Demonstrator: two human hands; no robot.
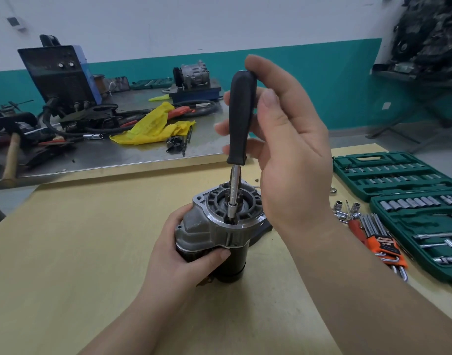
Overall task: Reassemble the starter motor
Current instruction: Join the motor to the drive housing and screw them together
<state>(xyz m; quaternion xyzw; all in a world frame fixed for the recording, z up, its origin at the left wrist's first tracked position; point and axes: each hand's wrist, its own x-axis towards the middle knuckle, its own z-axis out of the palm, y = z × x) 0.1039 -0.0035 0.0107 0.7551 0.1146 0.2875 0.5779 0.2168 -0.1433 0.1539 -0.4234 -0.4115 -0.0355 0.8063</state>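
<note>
Mid-desk on the pale wooden desk [66,252], one upright starter motor [214,234] with ribbed cast-aluminium nose, left hand [184,254] wrapped round its black cylindrical body, right hand [283,139] loosely curled round one smooth black-handled steel nut driver [241,119] standing in the housing, near the right edge two green plastic socket cases [399,175].

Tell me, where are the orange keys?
The orange hex key set lies on the right of the wooden table, between loose sockets and the green socket case.

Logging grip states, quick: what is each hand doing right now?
Left hand: grips the starter motor body, holding it upright.
Right hand: holds the socket driver by its black handle.
</note>
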